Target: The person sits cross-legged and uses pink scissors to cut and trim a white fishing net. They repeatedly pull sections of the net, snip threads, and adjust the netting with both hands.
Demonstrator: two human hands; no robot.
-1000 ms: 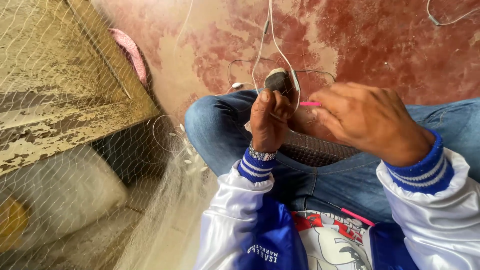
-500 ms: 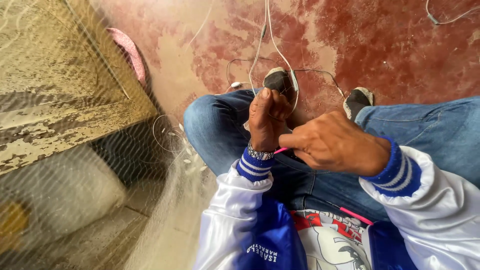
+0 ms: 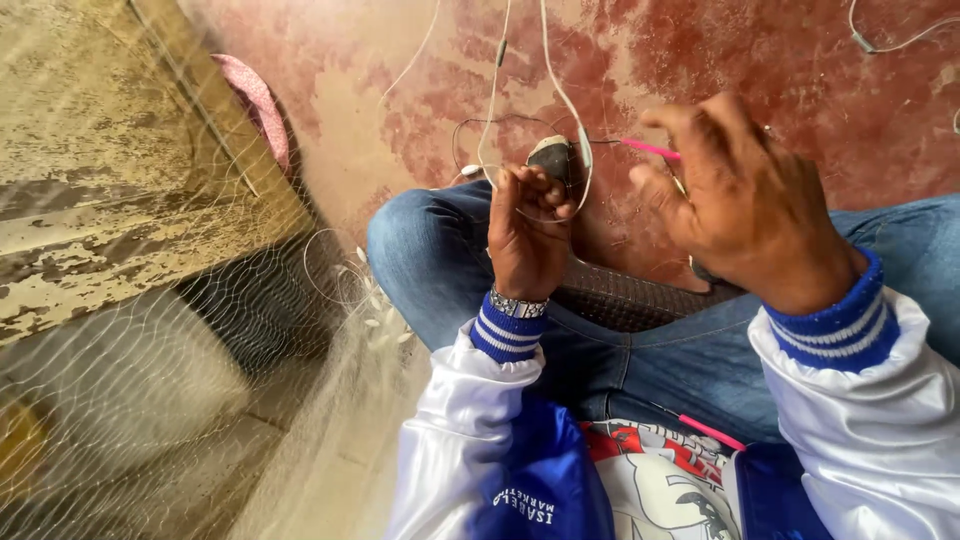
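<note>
Above the crossed legs in blue jeans, over a worn red-painted floor, two bare hands are held up at work on thin white line. The left hand is raised with its back to the camera, and its fingers are curled and pressed together around a strand of the white line, which is pinched at the fingertips and runs upward out of view in a narrow loop. A metal watch is worn at this wrist, above a blue-and-white striped cuff. The right hand is held just beside it, slightly higher and to the right, its fingers bent and loosely spread; a slim pink netting needle is gripped between thumb and fingertips, its point directed toward the left hand. Whether the line is threaded on the needle cannot be told, as the hand is blurred. Between the two hands, a dark shoe toe is seen on the floor. A fine pale fishing net is draped across the left side of the view, over a weathered wooden bench, and it reaches down to the person's left knee. A pink sandal is seen beyond the bench, against the floor. White jacket sleeves cover both forearms.
</note>
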